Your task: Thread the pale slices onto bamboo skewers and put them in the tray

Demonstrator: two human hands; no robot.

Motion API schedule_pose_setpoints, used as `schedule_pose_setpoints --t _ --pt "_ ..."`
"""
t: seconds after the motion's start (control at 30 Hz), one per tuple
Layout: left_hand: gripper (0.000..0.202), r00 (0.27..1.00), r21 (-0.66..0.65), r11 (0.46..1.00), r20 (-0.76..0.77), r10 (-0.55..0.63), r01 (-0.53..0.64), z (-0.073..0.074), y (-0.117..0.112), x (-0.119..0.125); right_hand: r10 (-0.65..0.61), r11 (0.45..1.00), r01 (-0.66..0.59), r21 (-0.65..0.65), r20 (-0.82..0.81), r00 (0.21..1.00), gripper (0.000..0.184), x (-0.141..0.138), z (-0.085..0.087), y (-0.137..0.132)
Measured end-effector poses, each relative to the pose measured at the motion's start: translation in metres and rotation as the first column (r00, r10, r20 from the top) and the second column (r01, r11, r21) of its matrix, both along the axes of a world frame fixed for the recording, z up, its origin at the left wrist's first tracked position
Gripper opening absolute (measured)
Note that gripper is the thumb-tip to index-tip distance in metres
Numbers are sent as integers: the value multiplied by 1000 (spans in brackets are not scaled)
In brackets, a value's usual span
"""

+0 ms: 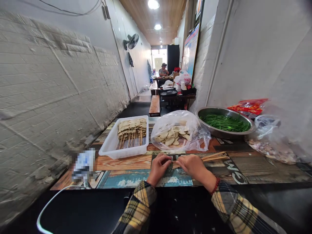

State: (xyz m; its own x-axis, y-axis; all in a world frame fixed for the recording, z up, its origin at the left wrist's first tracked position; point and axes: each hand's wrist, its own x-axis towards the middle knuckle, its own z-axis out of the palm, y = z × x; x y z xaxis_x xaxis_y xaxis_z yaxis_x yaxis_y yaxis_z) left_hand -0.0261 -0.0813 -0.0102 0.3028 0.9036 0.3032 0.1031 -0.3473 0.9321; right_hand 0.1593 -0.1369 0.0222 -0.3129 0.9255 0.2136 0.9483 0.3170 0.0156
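Observation:
My left hand (159, 168) is closed in a pinch over the front of the table, and what lies in its fingers is mostly hidden. Close beside it, my right hand (193, 167) is closed around a thin bamboo skewer (175, 164) that shows in the gap between the hands. More bamboo skewers (215, 156) lie on the tabletop just past my right hand. Beyond my hands, a clear plastic bag (195, 125) lies open with pale flat slices (172, 135) in it. To its left, a white plastic tray (109, 146) holds stacked skewered slices (131, 128), their sticks pointing toward me.
A steel bowl (226, 132) of green chives stands at the back right. Bagged pale pieces (273, 148) and a red package (251, 106) lie by the wall. A blurred item with a white cable (46, 204) sits at left. Far off, a person (163, 71) sits at another table.

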Motion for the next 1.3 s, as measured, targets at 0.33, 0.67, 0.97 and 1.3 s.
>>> schedule_pose_setpoints --t 0.33,0.67,0.97,1.3 --pt "19 935 272 954 -355 -18 122 1 -9 2 -22 995 31 -98 87 996 35 -11 9 4" --pt "20 811 477 860 -567 141 183 -5 -5 2 0 996 2 -84 25 1000 36 20 11 2" --pt "25 976 143 976 -122 180 -162 -12 12 -7 -109 994 108 19 31 994 22 121 5 -3" --pt "30 968 -21 969 -62 243 -245 -11 13 -12 -158 980 185 75 -276 948 33 134 -10 -4"
